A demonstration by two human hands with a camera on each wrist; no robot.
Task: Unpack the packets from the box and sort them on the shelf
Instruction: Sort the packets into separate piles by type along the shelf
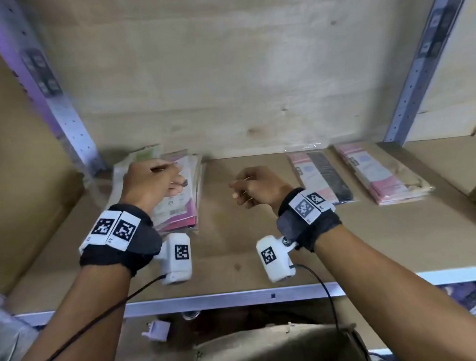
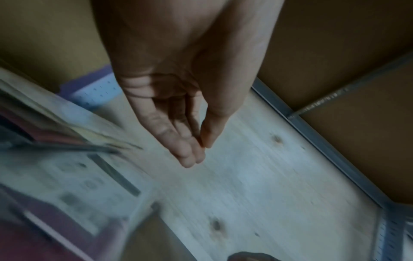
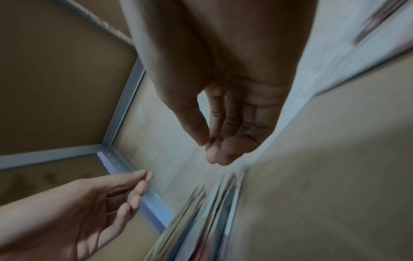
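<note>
While the pink-and-white flat packets in clear plastic sleeves point(image 1: 173, 193) lie stacked at the back left corner of the brown wooden shelf board point(image 1: 237, 239), close to the perforated grey metal upright point(image 1: 44, 83), the left hand point(image 1: 152, 183) hangs just above that stack. Its fingers point(image 2: 190, 151) are loosely extended and held together, the thumb tip nearly meeting them; they grip nothing that the left wrist view shows (whether they brush the top packet cannot be told through the blur).

The right hand point(image 1: 253, 187) hovers over the bare middle of the shelf board, apart from every packet. Its fingers point(image 3: 223, 150) are loosely curled and close together, thumb beside them, with nothing held between.

Toward the back right of the board lies a single packet with a pink card and a black strip point(image 1: 320, 177), and just to its right, near the right-hand metal upright point(image 1: 428, 42), a second stack of pink packets point(image 1: 383, 174). The two are near each other but not touching.

Below the grey metal front edge of the shelf point(image 1: 243, 297) stands an open brown cardboard box point(image 1: 278, 349), directly under the person's forearms; its inside is not visible. Each wrist wears a dark band with black-and-white square markers and a white camera housing with a black cable. Pale plywood forms the back wall behind the shelf.
</note>
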